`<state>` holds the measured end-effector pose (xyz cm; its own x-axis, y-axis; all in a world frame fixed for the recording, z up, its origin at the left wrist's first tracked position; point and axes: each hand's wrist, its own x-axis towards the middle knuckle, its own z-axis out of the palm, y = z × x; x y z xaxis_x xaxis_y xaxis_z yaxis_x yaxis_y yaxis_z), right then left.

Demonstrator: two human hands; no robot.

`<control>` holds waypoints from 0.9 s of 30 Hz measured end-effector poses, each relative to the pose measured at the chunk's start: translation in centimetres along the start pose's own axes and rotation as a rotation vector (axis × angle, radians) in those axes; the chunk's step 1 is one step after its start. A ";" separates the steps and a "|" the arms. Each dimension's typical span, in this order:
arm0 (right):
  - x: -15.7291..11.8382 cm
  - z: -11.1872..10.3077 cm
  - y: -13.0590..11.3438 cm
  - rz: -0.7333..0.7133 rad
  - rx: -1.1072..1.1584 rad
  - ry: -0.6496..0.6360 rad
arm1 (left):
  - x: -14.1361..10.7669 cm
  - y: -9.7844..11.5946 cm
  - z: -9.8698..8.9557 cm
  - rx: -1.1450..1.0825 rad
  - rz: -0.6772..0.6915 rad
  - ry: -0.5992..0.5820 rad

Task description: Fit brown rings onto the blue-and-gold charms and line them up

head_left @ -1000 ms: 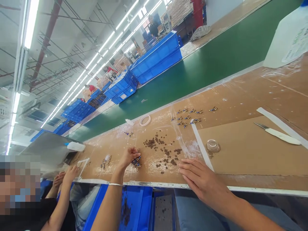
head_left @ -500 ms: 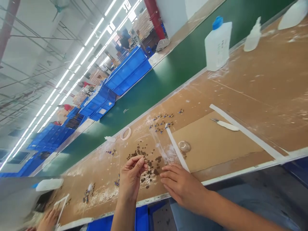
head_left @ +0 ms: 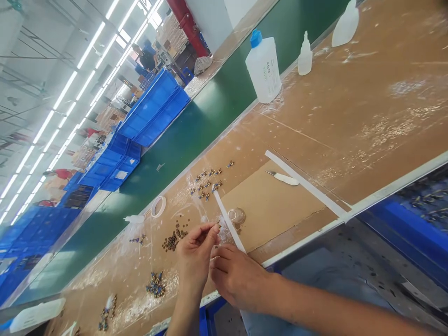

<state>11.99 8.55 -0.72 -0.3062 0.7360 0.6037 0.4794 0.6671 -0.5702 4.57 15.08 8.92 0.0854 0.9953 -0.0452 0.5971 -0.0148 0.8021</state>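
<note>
My left hand (head_left: 196,254) is raised over the table, thumb and forefinger pinched on a tiny part whose kind I cannot make out. Just below its fingertips, my right hand (head_left: 240,277) has its fingers curled in; whatever they hold is hidden. A loose pile of small brown discs (head_left: 171,241) lies left of my left hand, partly covered by it. Beyond the hands sits a small clear cup (head_left: 237,215) at the edge of a cardboard sheet (head_left: 269,205). Several small blue-and-gold pieces (head_left: 206,183) stand in a group farther back, with a heap of similar pieces (head_left: 156,284) at left.
A white-handled craft knife (head_left: 285,179) lies on the cardboard, between strips of white tape (head_left: 304,184). At the back are a blue-capped bottle (head_left: 264,70), a dropper bottle (head_left: 305,58) and a tape roll (head_left: 158,206). Behind runs a green belt (head_left: 210,102) with blue crates (head_left: 154,109) beyond.
The view has swung right, so the table's things sit farther left. My left hand has moved right from the discs; my right hand has come closer to it, its fingers now curled.
</note>
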 end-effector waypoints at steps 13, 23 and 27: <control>0.3 -1.3 -0.2 0.031 0.007 -0.031 | 0.9 0.4 1.5 0.259 0.057 -0.022; 0.3 -1.1 -0.1 0.035 0.023 -0.005 | 1.0 0.9 1.9 0.324 0.059 -0.042; 0.2 -1.0 -0.1 0.045 0.016 0.026 | 1.0 1.3 2.1 0.320 0.066 -0.048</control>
<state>12.65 8.54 0.04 -0.2634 0.7624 0.5911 0.4791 0.6352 -0.6058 7.11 15.88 8.73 0.1650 0.9857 -0.0339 0.8090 -0.1156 0.5764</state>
